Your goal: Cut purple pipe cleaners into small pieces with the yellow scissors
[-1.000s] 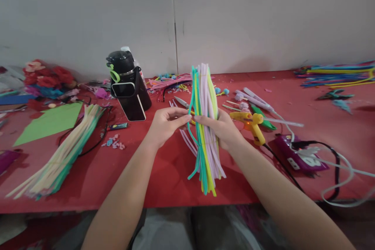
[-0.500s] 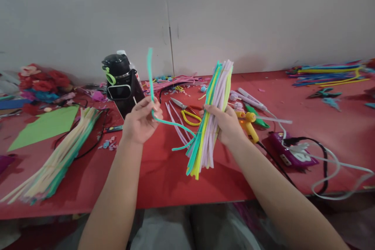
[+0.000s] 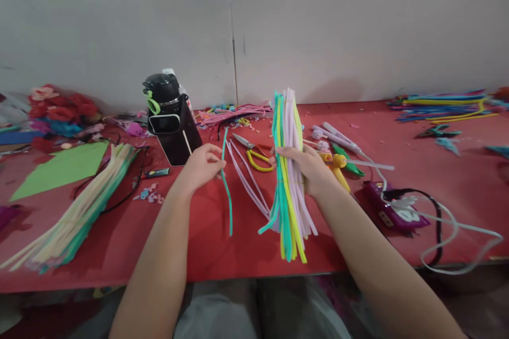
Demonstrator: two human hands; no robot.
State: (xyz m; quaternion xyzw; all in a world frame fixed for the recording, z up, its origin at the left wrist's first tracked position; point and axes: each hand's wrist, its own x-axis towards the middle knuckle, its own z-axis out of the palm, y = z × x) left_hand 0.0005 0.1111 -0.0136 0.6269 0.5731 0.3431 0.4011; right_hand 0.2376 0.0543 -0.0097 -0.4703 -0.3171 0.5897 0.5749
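Your right hand (image 3: pixel 308 169) wraps around the middle of an upright bundle of pipe cleaners (image 3: pixel 288 169), ends fanning loose below the grip. Your left hand (image 3: pixel 201 167) pinches a single teal pipe cleaner (image 3: pixel 226 185) near its top, the rest hanging down over the red surface (image 3: pixel 199 243). They look light, fuzzy and easily bent, so hold mid-length and squeeze gently.

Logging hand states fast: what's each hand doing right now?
Left hand: closed on a single teal pipe cleaner.
Right hand: closed around the pipe cleaner bundle.
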